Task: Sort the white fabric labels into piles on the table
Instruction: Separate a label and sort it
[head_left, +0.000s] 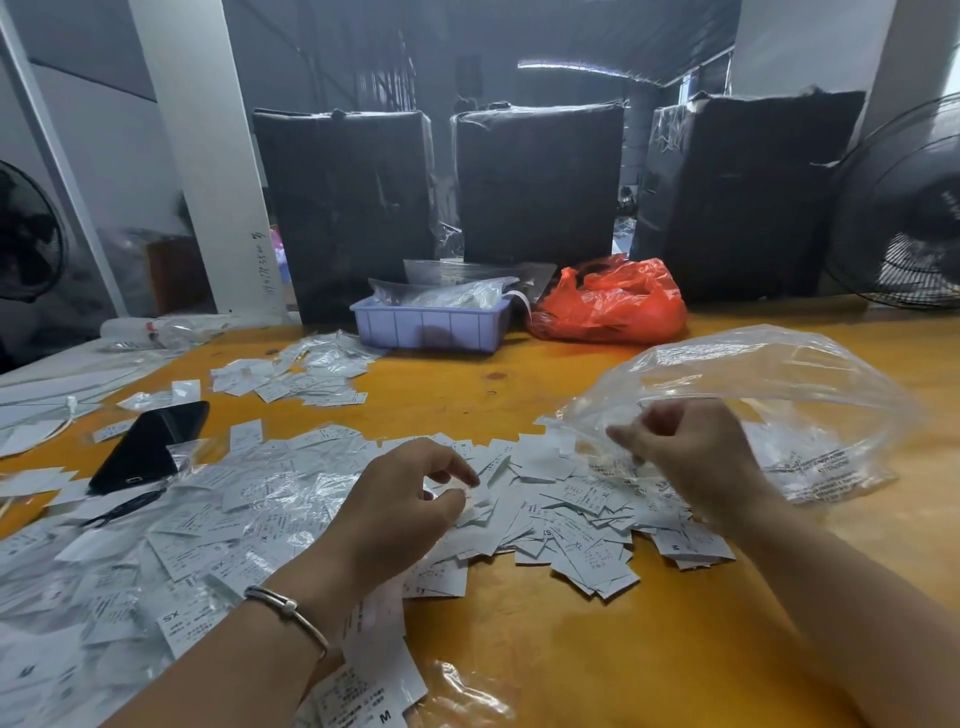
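Left hand (410, 499) pinches one label (470, 500) from the heap below; right hand (675, 447) grips clear bag (753, 395). Sorting begun; next, read its size.

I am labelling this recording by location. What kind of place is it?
Probably a garment workshop or packing room: heaps of white fabric labels on a wooden worktable, large black-wrapped bales behind, and a standing fan.
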